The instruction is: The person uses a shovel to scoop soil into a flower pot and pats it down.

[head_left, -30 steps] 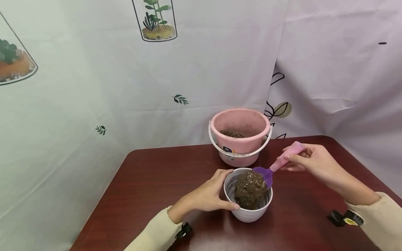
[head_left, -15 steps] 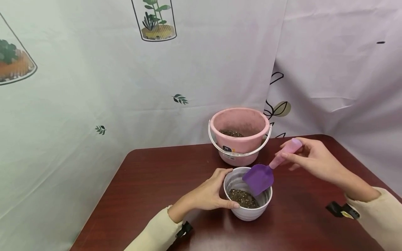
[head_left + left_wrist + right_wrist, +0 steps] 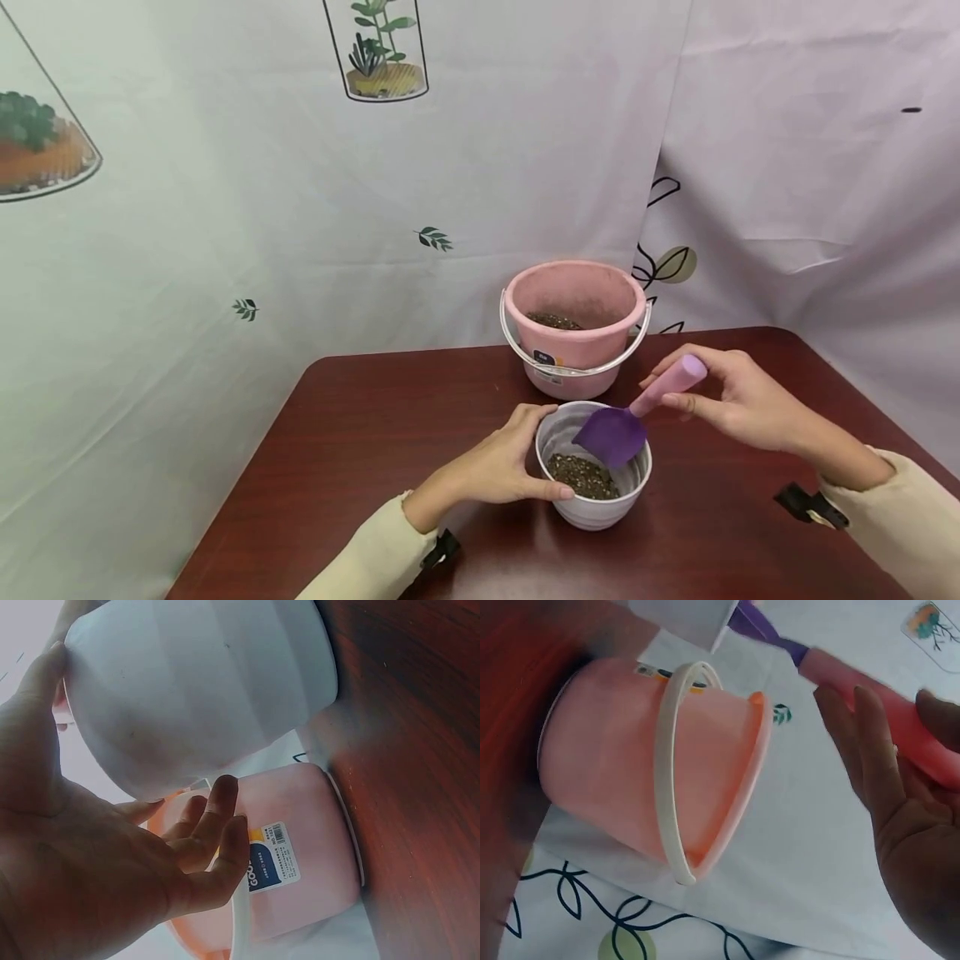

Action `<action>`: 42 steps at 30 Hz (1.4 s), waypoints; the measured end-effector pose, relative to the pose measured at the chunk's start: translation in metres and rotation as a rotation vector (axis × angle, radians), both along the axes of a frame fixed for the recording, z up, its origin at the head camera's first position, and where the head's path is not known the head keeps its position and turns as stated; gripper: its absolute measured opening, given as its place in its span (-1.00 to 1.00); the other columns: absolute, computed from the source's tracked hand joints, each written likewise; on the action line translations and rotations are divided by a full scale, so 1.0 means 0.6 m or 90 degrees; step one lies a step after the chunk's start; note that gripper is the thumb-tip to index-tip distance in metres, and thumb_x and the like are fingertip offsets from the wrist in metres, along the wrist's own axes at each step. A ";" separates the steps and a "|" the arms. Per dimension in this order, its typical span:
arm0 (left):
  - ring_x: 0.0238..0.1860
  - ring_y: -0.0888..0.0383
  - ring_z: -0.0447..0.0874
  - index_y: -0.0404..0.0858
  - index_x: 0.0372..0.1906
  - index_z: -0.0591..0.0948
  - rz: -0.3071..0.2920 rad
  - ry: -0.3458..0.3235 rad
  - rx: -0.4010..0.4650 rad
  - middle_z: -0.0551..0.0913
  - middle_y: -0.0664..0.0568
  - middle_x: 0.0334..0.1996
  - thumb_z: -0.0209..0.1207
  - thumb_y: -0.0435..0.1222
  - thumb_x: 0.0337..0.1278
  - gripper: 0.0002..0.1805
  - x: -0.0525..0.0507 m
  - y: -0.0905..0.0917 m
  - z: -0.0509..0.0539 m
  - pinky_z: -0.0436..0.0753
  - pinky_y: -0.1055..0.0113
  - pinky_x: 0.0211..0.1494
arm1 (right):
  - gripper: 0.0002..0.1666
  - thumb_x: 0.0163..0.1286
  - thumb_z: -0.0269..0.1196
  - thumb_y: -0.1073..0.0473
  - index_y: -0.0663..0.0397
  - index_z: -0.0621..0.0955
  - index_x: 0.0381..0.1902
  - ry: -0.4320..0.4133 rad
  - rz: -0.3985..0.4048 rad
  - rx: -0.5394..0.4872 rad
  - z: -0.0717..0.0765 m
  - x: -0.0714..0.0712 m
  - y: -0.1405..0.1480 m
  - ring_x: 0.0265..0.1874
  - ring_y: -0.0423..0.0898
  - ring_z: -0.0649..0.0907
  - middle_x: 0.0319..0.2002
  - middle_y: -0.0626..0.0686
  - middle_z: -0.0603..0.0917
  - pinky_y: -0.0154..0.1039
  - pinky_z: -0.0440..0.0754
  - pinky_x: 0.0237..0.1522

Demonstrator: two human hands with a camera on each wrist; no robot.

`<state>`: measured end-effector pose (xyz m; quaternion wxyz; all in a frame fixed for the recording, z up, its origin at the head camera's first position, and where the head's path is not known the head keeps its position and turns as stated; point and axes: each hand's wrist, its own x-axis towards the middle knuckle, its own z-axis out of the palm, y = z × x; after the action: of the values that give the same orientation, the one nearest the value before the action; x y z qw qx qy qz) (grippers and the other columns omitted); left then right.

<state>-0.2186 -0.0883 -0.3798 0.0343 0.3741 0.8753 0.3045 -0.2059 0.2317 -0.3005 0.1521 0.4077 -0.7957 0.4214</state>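
Note:
A white flower pot (image 3: 594,513) stands upright on the table, with dark potting soil (image 3: 583,477) in its bottom. My left hand (image 3: 498,465) grips its left side, thumb at the near rim and index finger at the far rim. The left wrist view shows the pot's outer wall (image 3: 202,686) against this hand, the other fingers loosely bent below. My right hand (image 3: 738,402) holds a garden trowel by its pink handle (image 3: 671,385). The purple blade (image 3: 611,437) tilts down into the pot, its underside towards the head camera. Whether soil clings to its hidden face, I cannot tell.
Just behind the pot stands a pink bucket (image 3: 570,358) with soil inside; its pale handle (image 3: 666,772) hangs down the side. The dark red table (image 3: 375,417) backs onto a printed curtain (image 3: 300,183) at the rear and right.
One second ago a heap of soil was tumbling off the trowel; now it lies in the pot. The blade has turned over, and the handle end has dipped slightly. The left hand stays put.

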 end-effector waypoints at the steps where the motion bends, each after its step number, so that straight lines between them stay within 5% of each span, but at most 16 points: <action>1: 0.27 0.11 0.40 -0.13 0.52 0.12 -0.001 -0.001 0.000 0.25 -0.01 0.34 0.41 0.18 -0.06 0.11 0.000 0.001 0.000 0.44 0.19 0.29 | -0.53 0.15 0.34 0.58 0.06 0.62 -0.05 0.005 0.009 0.003 -0.001 -0.001 -0.001 -0.42 -0.21 0.74 -0.18 -0.04 0.76 -0.34 0.64 -0.46; 6: 0.27 0.09 0.41 -0.12 0.52 0.11 0.004 -0.006 -0.007 0.24 0.00 0.35 0.40 0.20 -0.05 0.11 0.003 0.003 0.000 0.44 0.18 0.28 | -0.49 0.12 0.35 0.60 0.03 0.62 -0.05 0.015 0.029 0.005 -0.001 -0.002 -0.002 -0.35 -0.21 0.75 -0.17 -0.04 0.77 -0.35 0.65 -0.40; 10: 0.26 0.05 0.41 -0.11 0.53 0.10 0.006 -0.013 -0.013 0.20 -0.03 0.36 0.40 0.19 -0.04 0.11 0.001 0.004 0.001 0.44 0.17 0.29 | -0.60 0.20 0.31 0.56 0.10 0.63 -0.06 -0.030 0.016 -0.004 -0.005 -0.009 0.000 -0.34 -0.17 0.75 -0.18 0.02 0.76 -0.28 0.66 -0.42; 14: 0.33 -0.04 0.31 -0.16 0.57 -0.03 -0.011 -0.046 0.012 0.05 -0.16 0.41 0.45 0.06 -0.02 0.18 -0.005 0.005 0.002 0.35 0.15 0.36 | -0.77 0.34 0.20 0.53 0.29 0.61 -0.07 -0.158 0.045 -0.073 -0.006 -0.030 0.009 -0.24 -0.08 0.77 -0.16 0.11 0.76 -0.15 0.71 -0.33; 17: 0.31 -0.10 0.32 -0.25 0.58 -0.17 -0.010 -0.073 0.061 -0.05 -0.25 0.43 0.43 -0.06 0.07 0.21 -0.018 0.002 0.005 0.37 0.10 0.34 | -0.80 0.43 0.07 0.54 0.39 0.55 -0.04 -0.272 0.107 -0.206 0.006 -0.049 0.024 -0.18 -0.02 0.76 -0.14 0.16 0.76 -0.09 0.71 -0.24; 22: 0.08 -0.10 0.53 -0.27 0.57 -0.04 0.095 -0.033 0.187 0.09 -0.32 0.37 0.30 -0.10 0.25 -0.01 -0.067 0.004 0.028 0.59 0.06 0.04 | -0.80 0.54 -0.11 0.50 0.44 0.47 -0.10 -0.358 0.239 -0.411 0.045 -0.087 0.046 -0.04 0.15 0.71 -0.12 0.36 0.71 -0.13 0.64 -0.01; 24: -0.02 -0.07 0.60 -0.27 0.53 0.11 0.158 -0.007 0.247 0.18 -0.35 0.31 0.26 -0.14 0.29 -0.15 -0.093 0.011 0.043 0.61 0.11 -0.04 | -0.79 0.55 -0.11 0.47 0.50 0.48 -0.17 -0.366 0.248 -0.469 0.061 -0.107 0.046 -0.02 0.21 0.70 -0.15 0.42 0.69 -0.12 0.60 0.04; 27: -0.19 -0.06 0.64 -0.28 0.46 0.27 0.239 0.015 0.324 0.27 -0.38 0.21 0.20 -0.22 0.33 -0.33 -0.131 0.024 0.063 0.61 0.15 -0.10 | -0.78 0.53 -0.01 0.44 0.49 0.54 -0.26 -0.359 0.172 -0.539 0.080 -0.141 0.032 -0.10 0.20 0.73 -0.24 0.42 0.71 -0.14 0.62 0.00; 32: -0.11 -0.08 0.57 -0.23 0.45 0.32 0.348 0.020 0.365 0.46 -0.30 0.08 0.10 -0.16 0.39 -0.40 -0.177 0.047 0.077 0.53 0.07 0.01 | -0.87 0.41 0.12 0.46 0.36 0.53 -0.37 -0.319 -0.091 -0.529 0.086 -0.206 -0.025 -0.36 -0.01 0.79 -0.47 0.19 0.75 -0.26 0.70 -0.24; 37: -0.02 -0.03 0.58 -0.17 0.50 0.24 0.388 -0.026 0.394 0.59 -0.19 0.00 0.02 -0.10 0.44 -0.38 -0.190 0.061 0.069 0.52 0.04 0.08 | -0.88 0.41 0.14 0.31 0.30 0.53 -0.31 -0.232 -0.336 -0.288 0.068 -0.255 -0.081 -0.41 -0.16 0.74 -0.39 0.14 0.73 -0.40 0.66 -0.31; 42: 0.09 -0.04 0.53 -0.16 0.50 0.24 0.411 -0.025 0.420 0.52 -0.21 0.16 -0.01 -0.08 0.45 -0.38 -0.200 0.068 0.059 0.46 0.02 0.20 | -0.79 0.43 0.15 0.19 0.30 0.51 -0.23 -0.186 -0.437 -0.073 0.043 -0.280 -0.108 -0.29 0.07 0.65 -0.28 0.27 0.65 -0.27 0.55 -0.28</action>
<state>-0.3385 -0.0475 -0.3446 -0.1664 0.0675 0.8024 0.5691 -0.3740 0.1668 -0.2745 0.1920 0.0436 -0.8743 0.4436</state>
